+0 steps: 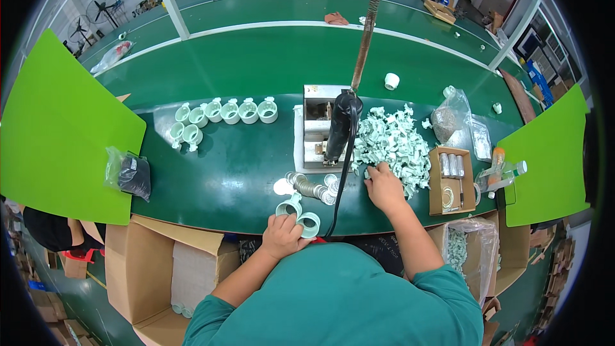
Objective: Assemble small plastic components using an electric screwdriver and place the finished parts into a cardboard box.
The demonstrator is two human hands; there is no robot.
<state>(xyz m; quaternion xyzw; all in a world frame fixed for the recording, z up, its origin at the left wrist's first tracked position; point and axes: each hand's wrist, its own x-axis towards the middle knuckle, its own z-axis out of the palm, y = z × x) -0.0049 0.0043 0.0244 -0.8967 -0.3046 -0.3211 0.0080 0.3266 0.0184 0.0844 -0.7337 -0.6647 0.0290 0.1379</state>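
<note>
My left hand (282, 234) grips a pale green plastic piece with two round rings (298, 214) at the near edge of the dark green bench (230, 179). My right hand (384, 186) reaches forward into a heap of small pale green plastic parts (392, 142), its fingers on the heap's near edge. Between the two hands lies a row of round metal discs (312, 187). A black powered screwdriver (339, 128) hangs on a coiled cord above a metal fixture (315, 129), just left of the right hand.
Several finished pale green ring pieces (221, 115) stand in a row at the left. A small cardboard box with metal cylinders (451, 178) and plastic bags (456, 122) lie at the right. Bright green boards (61, 134) flank the station. Cardboard cartons (170, 269) sit below the bench.
</note>
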